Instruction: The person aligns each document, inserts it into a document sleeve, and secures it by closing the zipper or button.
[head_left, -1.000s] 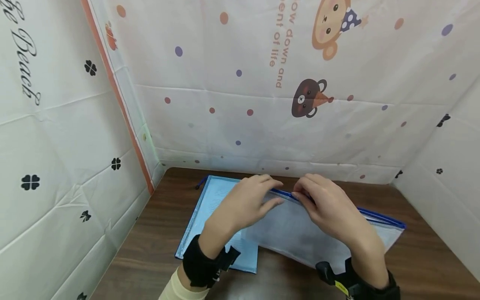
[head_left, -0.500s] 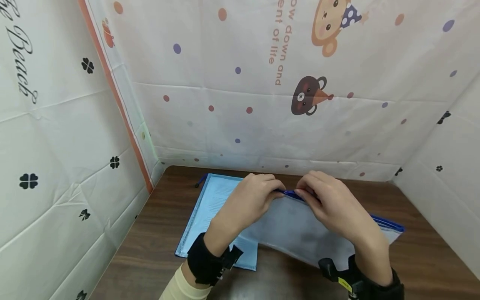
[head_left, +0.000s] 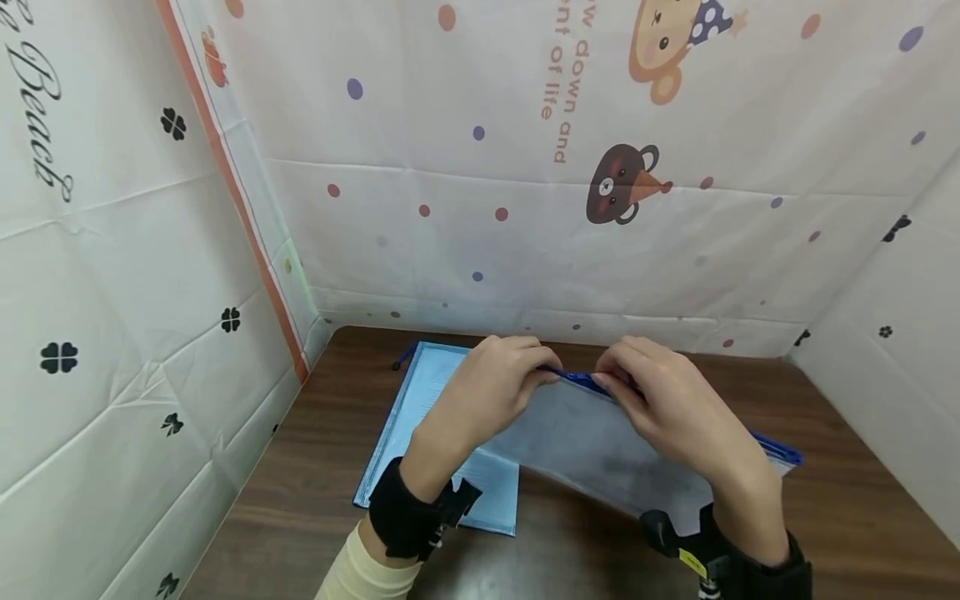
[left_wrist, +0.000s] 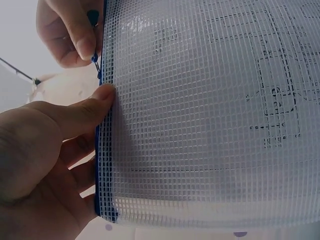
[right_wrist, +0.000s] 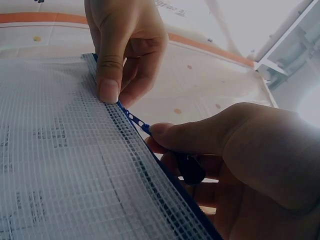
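A translucent mesh zip pouch (head_left: 592, 446) with a blue zipper edge (head_left: 772, 450) is lifted at its top edge over the brown table (head_left: 315, 433). My left hand (head_left: 498, 392) pinches the pouch's top corner, thumb in front (left_wrist: 75, 117). My right hand (head_left: 660, 400) pinches the zipper's dark pull (right_wrist: 190, 169) right beside it. The blue zipper teeth (right_wrist: 132, 117) run between the two hands. Printed paper shows faintly through the mesh (left_wrist: 260, 100).
A light blue document folder (head_left: 431, 433) lies flat on the table under the pouch's left end, near the left wall. Patterned white sheets (head_left: 525, 208) wall the table at the back and both sides. Bare wood lies along the front edge (head_left: 570, 558).
Both hands have drawn a little closer together at the zipper's left end, and my left fingers have curled onto the pouch's corner. The pouch's top edge sits slightly higher.
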